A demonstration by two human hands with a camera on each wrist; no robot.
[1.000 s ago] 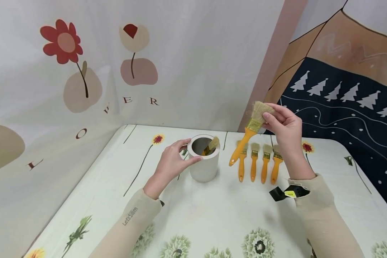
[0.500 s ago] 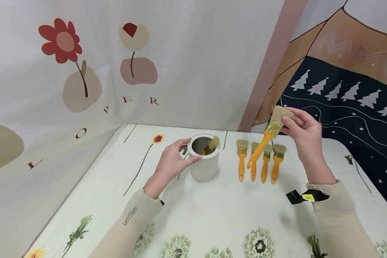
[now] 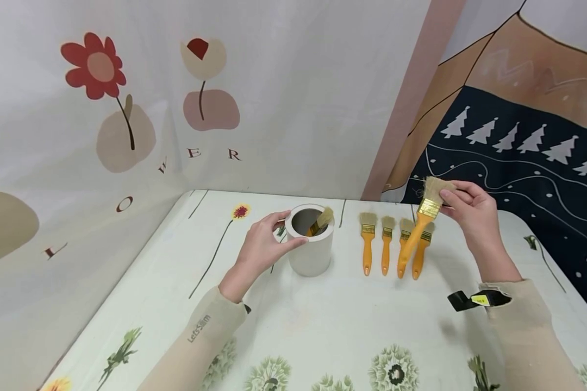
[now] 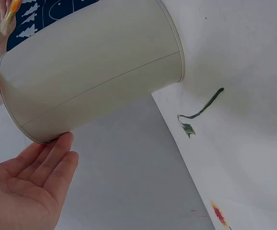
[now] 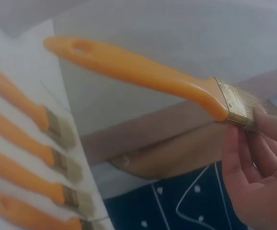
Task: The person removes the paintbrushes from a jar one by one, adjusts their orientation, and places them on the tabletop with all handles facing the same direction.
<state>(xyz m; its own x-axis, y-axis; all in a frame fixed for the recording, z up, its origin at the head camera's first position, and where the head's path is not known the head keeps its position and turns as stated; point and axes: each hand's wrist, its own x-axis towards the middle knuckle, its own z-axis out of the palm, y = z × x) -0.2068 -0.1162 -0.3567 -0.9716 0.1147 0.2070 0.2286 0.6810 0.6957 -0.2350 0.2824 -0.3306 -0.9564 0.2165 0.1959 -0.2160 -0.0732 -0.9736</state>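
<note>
My left hand [image 3: 260,243] holds the rim of a white cylindrical container [image 3: 310,258], which stands upright on the table in the head view. Its thumb lies on the near side of the rim and its fingers on the left side. Inside leans a paintbrush [image 3: 324,218], bristles up, its lower part hidden. To the right, my right hand [image 3: 476,217] pinches another paintbrush [image 3: 413,237] by the bristles, its orange handle pointing down and left. In the right wrist view, the gold ferrule [image 5: 236,104] shows beside my fingertips [image 5: 265,125].
Several orange-handled paintbrushes lie in a row right of the container, from the leftmost brush [image 3: 367,247] to the rightmost brush [image 3: 419,260], partly covered by the held one. A flower-printed cloth [image 3: 318,320] covers the table. Printed curtains [image 3: 293,108] hang behind.
My right hand has moved right and then somewhat down with the paintbrush, which now hangs over the right end of the row. My left hand and the container stay in place.
</note>
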